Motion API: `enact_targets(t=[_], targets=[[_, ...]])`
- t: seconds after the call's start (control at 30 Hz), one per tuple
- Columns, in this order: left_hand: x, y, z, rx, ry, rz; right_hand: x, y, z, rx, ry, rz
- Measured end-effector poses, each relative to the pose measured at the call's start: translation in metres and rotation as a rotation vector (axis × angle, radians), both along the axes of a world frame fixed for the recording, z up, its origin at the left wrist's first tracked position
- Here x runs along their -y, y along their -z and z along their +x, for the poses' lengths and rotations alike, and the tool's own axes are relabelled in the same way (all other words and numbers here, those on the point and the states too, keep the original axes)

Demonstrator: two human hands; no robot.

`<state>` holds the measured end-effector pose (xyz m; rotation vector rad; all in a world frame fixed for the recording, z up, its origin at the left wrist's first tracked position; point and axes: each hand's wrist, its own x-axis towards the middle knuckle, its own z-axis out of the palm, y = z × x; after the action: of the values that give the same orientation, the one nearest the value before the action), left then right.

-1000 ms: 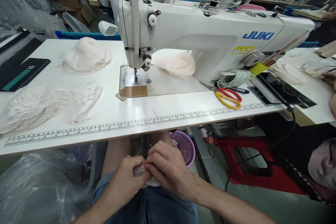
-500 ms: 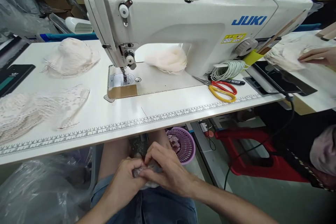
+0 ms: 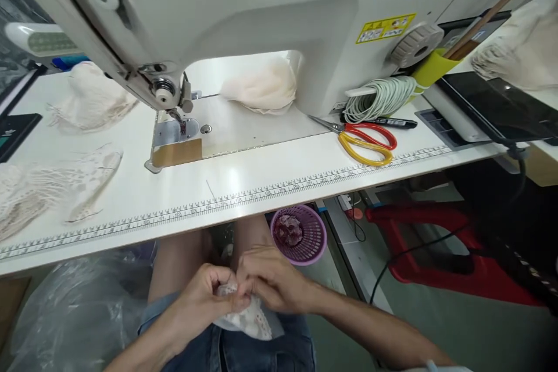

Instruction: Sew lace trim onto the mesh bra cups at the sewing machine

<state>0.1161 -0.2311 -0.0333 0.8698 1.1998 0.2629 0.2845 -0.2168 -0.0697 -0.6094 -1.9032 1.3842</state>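
Note:
Over my lap, below the table edge, both hands pinch a piece of white lace fabric [image 3: 250,319]. My left hand [image 3: 204,296] is closed on its left side, thumb and forefinger together. My right hand [image 3: 272,279] is closed on it too, fingertips meeting those of the left. The lace hangs down from the fingers onto the denim shorts [image 3: 196,349]. What lies right between the fingertips is hidden. Above the hands stands a white sewing machine [image 3: 261,23], its presser foot [image 3: 182,127] over the metal plate.
Lace pieces [image 3: 82,180] and a cream pile [image 3: 93,93] lie on the table's left. A padded cream cup [image 3: 265,84] rests under the machine arm. Scissors [image 3: 366,142] and coiled cord [image 3: 379,99] lie at right. A purple basket [image 3: 320,238] holds scraps below.
The camera has moved nearer and tilted down, so the machine looks larger. More of the lace shows below my hands, which stay together. The co-worker's hand at right has left view.

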Motion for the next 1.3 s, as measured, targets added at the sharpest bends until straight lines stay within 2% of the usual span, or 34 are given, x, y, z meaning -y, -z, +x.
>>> enact_targets(t=[0.07,0.1,0.17,0.23,0.3,0.4,0.5,0.57,0.67,0.73,0.83,0.93,1.03,1.13,1.3], targets=[[-0.003,0.000,0.005,0.006,0.002,-0.057,-0.003,0.011,0.017,0.291,-0.035,0.216],[-0.005,0.001,0.006,0.002,-0.007,-0.084,-0.004,0.019,0.027,0.431,-0.039,0.252],[-0.008,0.002,0.007,-0.013,-0.037,-0.123,-0.007,0.038,0.050,0.637,0.003,0.189],[-0.013,0.003,0.007,-0.011,-0.047,-0.135,-0.009,0.051,0.071,0.727,0.062,0.121],[-0.017,0.003,0.009,-0.003,-0.035,-0.124,-0.011,0.050,0.085,0.777,0.088,0.078],[-0.022,0.001,0.014,0.004,-0.008,-0.068,-0.018,0.022,0.083,0.686,0.031,-0.008],[-0.024,0.000,0.017,-0.009,0.008,0.010,-0.027,-0.011,0.061,0.341,-0.073,-0.268],[-0.024,0.000,0.015,-0.023,0.003,0.052,-0.031,-0.021,0.046,0.244,-0.092,-0.395],[-0.021,0.003,0.009,-0.018,-0.050,0.111,-0.031,-0.021,0.032,0.221,-0.063,-0.487],[-0.019,0.004,0.004,-0.006,-0.072,0.137,-0.028,-0.020,0.028,0.240,-0.033,-0.464],[-0.017,0.002,-0.004,-0.019,-0.017,0.095,-0.021,-0.024,0.023,0.294,0.016,-0.373],[-0.016,-0.003,-0.015,-0.057,0.066,0.110,-0.010,-0.032,0.015,0.342,0.072,-0.356],[-0.012,-0.005,-0.034,-0.038,0.107,0.151,0.004,-0.035,-0.001,0.348,0.115,-0.430],[-0.006,-0.002,-0.059,0.016,0.130,0.171,0.014,-0.035,-0.022,0.309,0.092,-0.541],[0.006,0.004,-0.096,0.177,0.058,0.182,0.018,-0.046,-0.058,0.305,0.130,-0.646]])
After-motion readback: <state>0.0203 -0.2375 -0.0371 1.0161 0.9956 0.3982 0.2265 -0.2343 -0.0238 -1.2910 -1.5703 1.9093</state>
